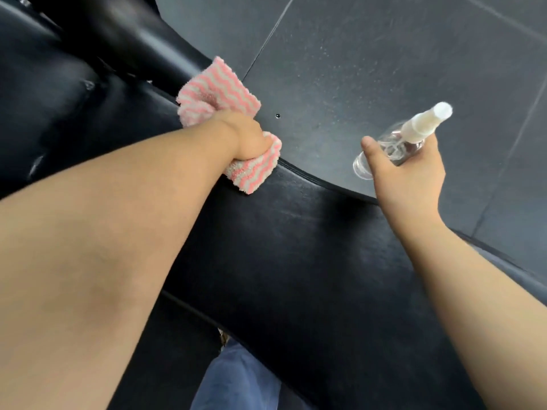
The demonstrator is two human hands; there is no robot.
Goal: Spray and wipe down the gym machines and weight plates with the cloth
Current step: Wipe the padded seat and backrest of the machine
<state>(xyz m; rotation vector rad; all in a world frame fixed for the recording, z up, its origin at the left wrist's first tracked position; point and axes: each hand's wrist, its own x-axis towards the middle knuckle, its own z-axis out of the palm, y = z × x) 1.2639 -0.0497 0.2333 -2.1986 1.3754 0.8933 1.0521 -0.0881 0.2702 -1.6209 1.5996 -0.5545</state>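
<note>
My left hand (251, 137) grips a bunched pink-and-white striped cloth (219, 90) and presses it on the far edge of a black padded bench (296, 261). The cloth sticks out above and below my fist. My right hand (411, 170) holds a clear spray bottle (399, 143) with a white nozzle, lifted just past the pad's right edge; the nozzle points up and to the right. My thumb stretches along the bottle's base.
A second black pad (59, 119) and a dark frame member (127, 34) lie at the upper left. Dark grey floor tiles (384, 54) with pale seams spread beyond the bench. A blue trouser leg (236, 380) shows at the bottom.
</note>
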